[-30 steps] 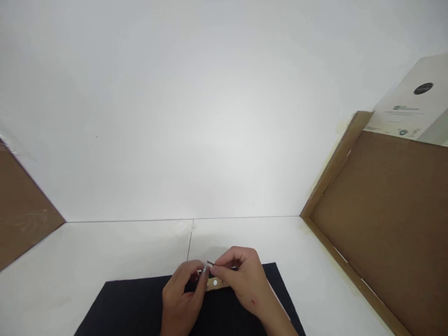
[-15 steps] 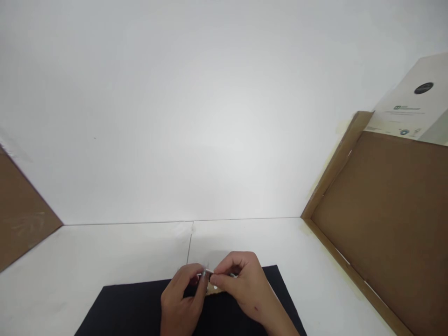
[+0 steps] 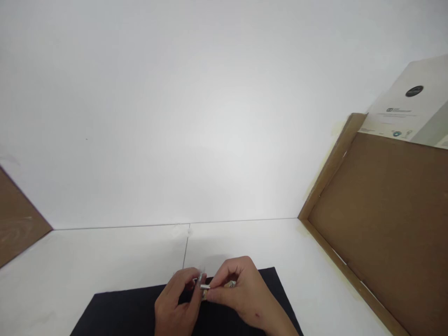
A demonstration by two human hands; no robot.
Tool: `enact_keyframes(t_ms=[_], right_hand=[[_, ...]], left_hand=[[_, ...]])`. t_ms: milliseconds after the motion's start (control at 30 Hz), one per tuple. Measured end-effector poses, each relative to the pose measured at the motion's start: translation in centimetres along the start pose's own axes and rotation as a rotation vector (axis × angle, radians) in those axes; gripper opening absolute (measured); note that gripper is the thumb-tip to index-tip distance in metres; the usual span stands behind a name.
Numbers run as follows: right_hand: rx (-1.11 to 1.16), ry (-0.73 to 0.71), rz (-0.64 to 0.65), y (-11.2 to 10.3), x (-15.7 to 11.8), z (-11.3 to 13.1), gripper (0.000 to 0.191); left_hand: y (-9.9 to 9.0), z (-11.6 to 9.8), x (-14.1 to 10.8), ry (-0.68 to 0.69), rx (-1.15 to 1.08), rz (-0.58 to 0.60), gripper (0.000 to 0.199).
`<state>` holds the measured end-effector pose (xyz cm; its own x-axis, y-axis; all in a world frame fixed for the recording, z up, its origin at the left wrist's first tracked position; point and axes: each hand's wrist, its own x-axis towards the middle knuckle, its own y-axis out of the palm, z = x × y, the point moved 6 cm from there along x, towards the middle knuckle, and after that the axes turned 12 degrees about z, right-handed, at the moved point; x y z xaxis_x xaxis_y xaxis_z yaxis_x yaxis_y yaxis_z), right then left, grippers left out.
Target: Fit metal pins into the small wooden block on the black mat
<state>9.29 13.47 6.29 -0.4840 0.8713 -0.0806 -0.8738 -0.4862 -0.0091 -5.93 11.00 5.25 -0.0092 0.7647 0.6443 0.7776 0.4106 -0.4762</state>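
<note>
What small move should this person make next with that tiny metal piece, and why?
Probably steady the small metal pin before moving it further: the left hand and right hand both pinch it, and it is tiny, so it could slip. It sits just above a tan strip, over the black mat.

white tabletop beyond hands, wooden board walling right

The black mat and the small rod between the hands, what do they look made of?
The small rod looks like bright metal, perhaps steel, going by its silvery glint, though too small to be sure. The black mat looks like matte fabric or felt, showing no shine.
</note>
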Motion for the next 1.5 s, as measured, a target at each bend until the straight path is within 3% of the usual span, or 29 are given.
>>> enact_keyframes(t_ms=[133, 400, 767, 1100, 1233, 1400, 1500], right_hand=[[0.018, 0.002, -0.006, 0.0, 0.0, -0.2, 0.014], [0.034, -0.007, -0.167, -0.1, 0.4, 0.9, 0.010], [0.025, 0.002, -0.014, 0.5, 0.1, 0.0, 0.014], [-0.005, -0.057, -0.191, -0.4, 0.4, 1.3, 0.019], [-0.034, -0.041, -0.163, -0.4, 0.2, 1.2, 0.015], [-0.015, 0.000, -0.009, 0.3, -0.1, 0.8, 0.014], [-0.007, 0.003, 0.016, 0.5, 0.0, 0.7, 0.012]], left_hand=[[-0.1, -0.2, 0.1, 0.020, 0.002, -0.014, 0.018], [0.1, 0.3, -0.4, 0.000, 0.010, 0.015, 0.014], [-0.2, 0.0, -0.1, 0.014, 0.014, 0.010, 0.016], [-0.1, -0.4, -0.1, 0.033, 0.008, -0.004, 0.010], [0.0, -0.3, -0.1, 0.033, 0.005, 0.007, 0.008], [0.0, -0.3, -0.2, 0.051, 0.008, 0.019, 0.008], [0.2, -0.2, -0.2, 0.070, -0.004, 0.024, 0.006]])
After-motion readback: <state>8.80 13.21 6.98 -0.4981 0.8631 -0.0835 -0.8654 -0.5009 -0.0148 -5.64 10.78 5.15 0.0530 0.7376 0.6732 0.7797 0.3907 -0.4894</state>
